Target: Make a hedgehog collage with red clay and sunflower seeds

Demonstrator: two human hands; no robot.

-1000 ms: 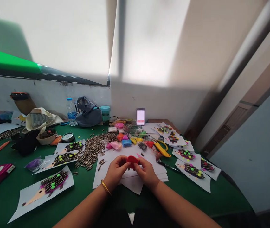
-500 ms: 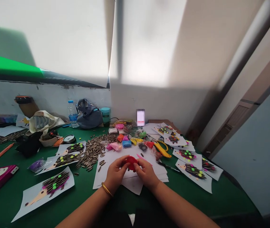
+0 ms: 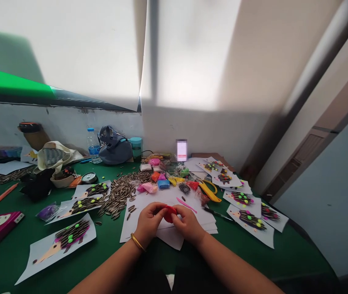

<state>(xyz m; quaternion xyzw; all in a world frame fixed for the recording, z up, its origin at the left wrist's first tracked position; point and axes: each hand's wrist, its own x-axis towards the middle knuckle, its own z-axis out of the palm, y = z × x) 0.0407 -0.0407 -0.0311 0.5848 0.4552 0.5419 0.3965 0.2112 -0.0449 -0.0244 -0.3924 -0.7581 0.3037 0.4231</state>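
A flattened piece of red modelling clay [image 3: 170, 214] is pinched between my two hands, above the white paper sheets [image 3: 149, 201]. My left hand [image 3: 150, 219], with a gold bangle at the wrist, grips its left edge with thumb and fingers. On the other edge my right hand [image 3: 188, 223] holds it the same way. Just beyond the right hand lies a pink modelling tool [image 3: 186, 205]. Several sunflower seeds [image 3: 131, 209] rest on the paper left of my hands, beside a large seed pile [image 3: 125, 190]. Small bags of coloured clay [image 3: 163, 184] lie behind the paper.
Hedgehog pictures made with seeds stand at left [image 3: 66, 241] and right [image 3: 250, 222]. Yellow scissors [image 3: 210, 192] and a black pen [image 3: 217, 214] lie right of the paper. A phone [image 3: 181, 150], water bottle [image 3: 93, 147] and blue bag [image 3: 115, 149] are at the back.
The red clay has been turned and tilted between my fingers, showing a different outline. Both hands stay in nearly the same place, with the right fingers shifted slightly.
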